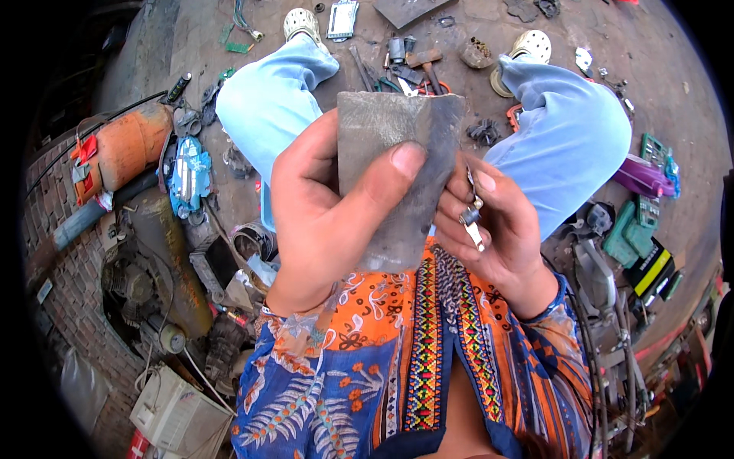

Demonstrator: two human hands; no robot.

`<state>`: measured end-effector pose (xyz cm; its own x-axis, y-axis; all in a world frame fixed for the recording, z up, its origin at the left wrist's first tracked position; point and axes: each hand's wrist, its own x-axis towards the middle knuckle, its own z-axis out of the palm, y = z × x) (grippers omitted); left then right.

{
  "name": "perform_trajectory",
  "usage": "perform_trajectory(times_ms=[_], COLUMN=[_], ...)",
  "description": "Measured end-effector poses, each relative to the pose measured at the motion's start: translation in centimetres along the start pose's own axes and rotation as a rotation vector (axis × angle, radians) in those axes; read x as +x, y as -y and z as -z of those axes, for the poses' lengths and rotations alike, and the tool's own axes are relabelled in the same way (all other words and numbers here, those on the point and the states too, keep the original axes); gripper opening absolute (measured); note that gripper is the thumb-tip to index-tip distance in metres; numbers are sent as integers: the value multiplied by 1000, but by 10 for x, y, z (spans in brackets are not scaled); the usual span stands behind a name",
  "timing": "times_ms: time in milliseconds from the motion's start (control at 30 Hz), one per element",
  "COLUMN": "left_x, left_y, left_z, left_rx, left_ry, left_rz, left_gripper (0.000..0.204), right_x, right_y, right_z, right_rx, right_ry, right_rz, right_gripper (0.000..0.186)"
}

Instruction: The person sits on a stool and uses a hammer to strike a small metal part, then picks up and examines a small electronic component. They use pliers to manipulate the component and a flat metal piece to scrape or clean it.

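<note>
Left hand (317, 213): grey rectangular slab (413, 200) thumb-clamped | right hand (511, 233): small silver-black metal part (470, 216) finger-held | slab should be kept steady

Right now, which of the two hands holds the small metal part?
The right hand: it holds the small metal part with the pale tip. The left hand instead grips the flat grey slab, thumb across its face.

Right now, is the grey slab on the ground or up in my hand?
It's up in your left hand: the thumb lies across the grey slab, fingers passing behind its edge.
</note>
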<state>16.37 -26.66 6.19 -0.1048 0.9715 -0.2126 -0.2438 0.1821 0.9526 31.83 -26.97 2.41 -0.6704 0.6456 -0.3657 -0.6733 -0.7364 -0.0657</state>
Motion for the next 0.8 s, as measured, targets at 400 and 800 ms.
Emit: perform_trajectory(times_ms=[400,800], left_x=[9,15], left_y=[18,23], left_z=[5,6], left_rx=[-179,-144], left_ry=[83,128], left_rz=[283,348], left_gripper=[28,27], right_x=[4,2], right_y=[-2,-3], right_z=[17,22], right_rx=[67,-9], right_ry=[256,183], right_rz=[-63,-19], right_gripper=[36,31])
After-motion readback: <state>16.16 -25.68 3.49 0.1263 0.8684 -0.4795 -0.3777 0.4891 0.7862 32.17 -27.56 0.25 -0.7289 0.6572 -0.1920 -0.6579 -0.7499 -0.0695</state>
